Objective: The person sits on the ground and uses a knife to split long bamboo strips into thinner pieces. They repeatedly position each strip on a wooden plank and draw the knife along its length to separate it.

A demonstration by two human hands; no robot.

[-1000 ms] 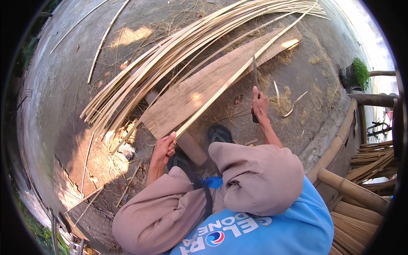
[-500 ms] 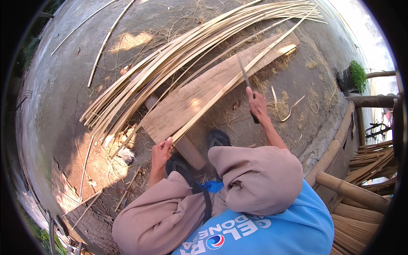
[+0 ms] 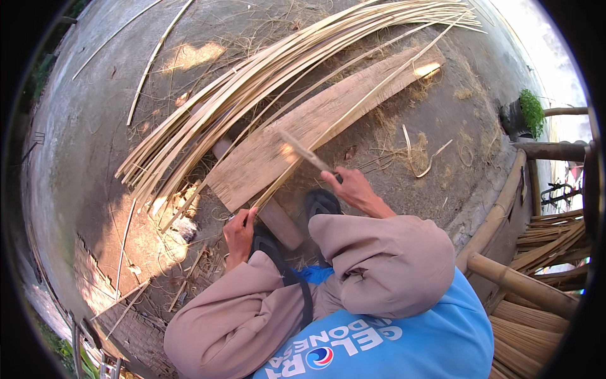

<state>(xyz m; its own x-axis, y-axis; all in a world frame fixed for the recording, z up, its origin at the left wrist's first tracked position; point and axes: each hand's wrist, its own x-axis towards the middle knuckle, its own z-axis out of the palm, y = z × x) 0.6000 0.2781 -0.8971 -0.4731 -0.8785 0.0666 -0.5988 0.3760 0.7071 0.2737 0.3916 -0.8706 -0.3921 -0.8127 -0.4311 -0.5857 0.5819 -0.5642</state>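
While bamboo strip (image 3: 347, 117) is pinched by left hand (image 3: 239, 234), knife (image 3: 304, 151) is gripped by right hand (image 3: 355, 189); scraping seemingly unfinished; whether strip bundle (image 3: 265, 79) beyond hands is done, unclear.

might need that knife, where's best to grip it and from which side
Probably take the knife by its dark handle, from the lower right: the blade points up-left over the board. The right hand grips that end, so should release first.
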